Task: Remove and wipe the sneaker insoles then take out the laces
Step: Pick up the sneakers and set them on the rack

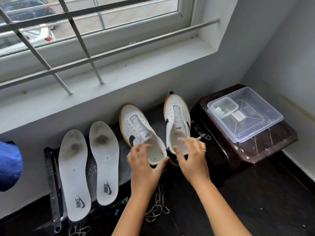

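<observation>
Item: two unlaced sneakers, left sneaker (136, 126) and right sneaker (177, 113), side by side on the dark bench (122, 171). Your left hand (144, 160) and right hand (190, 154) sit at their heels, fingers loosely spread, gripping nothing. Left insole (74, 174) and right insole (104, 160) lie just left; laces (158, 206) lie below.

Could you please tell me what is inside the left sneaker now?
Inside the left sneaker only its bare white footbed shows. The toe end is hidden under the tongue.
</observation>
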A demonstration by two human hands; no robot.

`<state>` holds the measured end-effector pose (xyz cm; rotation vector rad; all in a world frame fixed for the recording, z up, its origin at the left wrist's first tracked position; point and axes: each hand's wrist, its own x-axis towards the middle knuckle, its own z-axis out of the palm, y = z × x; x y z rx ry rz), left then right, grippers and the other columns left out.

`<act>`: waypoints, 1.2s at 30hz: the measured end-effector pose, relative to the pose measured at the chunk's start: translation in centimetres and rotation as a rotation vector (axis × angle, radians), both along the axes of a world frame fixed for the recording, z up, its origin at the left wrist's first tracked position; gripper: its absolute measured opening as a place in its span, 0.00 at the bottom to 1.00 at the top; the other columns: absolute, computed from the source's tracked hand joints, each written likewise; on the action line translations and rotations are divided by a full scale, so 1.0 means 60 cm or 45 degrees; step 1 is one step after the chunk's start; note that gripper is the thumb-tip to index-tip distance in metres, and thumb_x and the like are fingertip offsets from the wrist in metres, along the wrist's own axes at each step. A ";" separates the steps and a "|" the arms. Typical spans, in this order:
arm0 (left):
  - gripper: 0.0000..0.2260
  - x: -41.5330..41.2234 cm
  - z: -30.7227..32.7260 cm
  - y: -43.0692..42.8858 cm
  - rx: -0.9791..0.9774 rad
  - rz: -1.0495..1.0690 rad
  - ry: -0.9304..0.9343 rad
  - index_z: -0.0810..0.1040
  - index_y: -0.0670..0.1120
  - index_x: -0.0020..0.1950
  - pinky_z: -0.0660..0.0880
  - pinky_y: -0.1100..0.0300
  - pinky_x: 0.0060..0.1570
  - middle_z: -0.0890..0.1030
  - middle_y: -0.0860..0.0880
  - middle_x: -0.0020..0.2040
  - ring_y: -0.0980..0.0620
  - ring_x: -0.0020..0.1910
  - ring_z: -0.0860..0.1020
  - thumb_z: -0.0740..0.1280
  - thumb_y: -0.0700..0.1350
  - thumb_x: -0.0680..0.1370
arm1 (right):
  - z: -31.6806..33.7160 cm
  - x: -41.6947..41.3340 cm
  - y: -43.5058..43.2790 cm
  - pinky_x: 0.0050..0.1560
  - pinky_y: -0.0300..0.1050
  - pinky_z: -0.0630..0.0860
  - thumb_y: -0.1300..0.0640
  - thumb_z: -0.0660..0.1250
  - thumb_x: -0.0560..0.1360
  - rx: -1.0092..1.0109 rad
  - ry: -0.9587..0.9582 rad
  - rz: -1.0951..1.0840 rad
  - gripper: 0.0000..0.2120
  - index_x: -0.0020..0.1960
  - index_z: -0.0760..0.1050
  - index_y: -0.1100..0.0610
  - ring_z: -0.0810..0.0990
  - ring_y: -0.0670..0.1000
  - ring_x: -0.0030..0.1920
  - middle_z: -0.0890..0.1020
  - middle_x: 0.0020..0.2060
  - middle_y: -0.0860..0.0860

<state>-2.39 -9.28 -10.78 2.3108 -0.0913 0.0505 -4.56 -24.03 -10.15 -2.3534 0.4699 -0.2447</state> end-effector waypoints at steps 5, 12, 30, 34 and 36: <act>0.35 0.050 -0.004 0.001 -0.263 0.454 0.426 0.61 0.43 0.72 0.61 0.47 0.70 0.67 0.42 0.69 0.43 0.69 0.65 0.72 0.53 0.71 | 0.006 0.041 -0.015 0.62 0.53 0.69 0.49 0.65 0.75 0.349 0.438 -0.422 0.31 0.74 0.56 0.52 0.68 0.59 0.67 0.68 0.69 0.54; 0.39 0.063 0.000 -0.015 -0.170 0.415 0.887 0.41 0.51 0.78 0.71 0.49 0.61 0.69 0.39 0.69 0.39 0.63 0.71 0.59 0.37 0.73 | 0.021 0.065 -0.023 0.49 0.45 0.72 0.65 0.58 0.71 0.328 0.671 -0.318 0.26 0.67 0.67 0.46 0.76 0.60 0.57 0.76 0.61 0.55; 0.34 0.056 0.003 -0.057 -0.190 0.470 0.618 0.48 0.48 0.78 0.63 0.48 0.68 0.65 0.43 0.74 0.40 0.70 0.64 0.54 0.33 0.74 | 0.024 0.089 -0.066 0.43 0.43 0.72 0.70 0.53 0.71 0.094 0.547 -0.094 0.31 0.66 0.70 0.42 0.77 0.56 0.53 0.79 0.58 0.50; 0.33 0.054 -0.003 -0.072 -0.219 0.547 0.611 0.49 0.48 0.78 0.63 0.47 0.68 0.64 0.44 0.74 0.40 0.70 0.64 0.53 0.33 0.74 | 0.020 0.094 -0.076 0.33 0.40 0.69 0.69 0.54 0.71 0.109 0.543 -0.062 0.31 0.65 0.71 0.40 0.77 0.53 0.47 0.81 0.54 0.49; 0.32 0.051 -0.004 -0.076 -0.213 0.575 0.605 0.50 0.46 0.78 0.63 0.47 0.67 0.65 0.43 0.74 0.40 0.70 0.64 0.54 0.33 0.74 | 0.019 0.094 -0.078 0.32 0.40 0.68 0.69 0.54 0.71 0.104 0.524 -0.058 0.31 0.63 0.72 0.40 0.75 0.52 0.44 0.82 0.52 0.48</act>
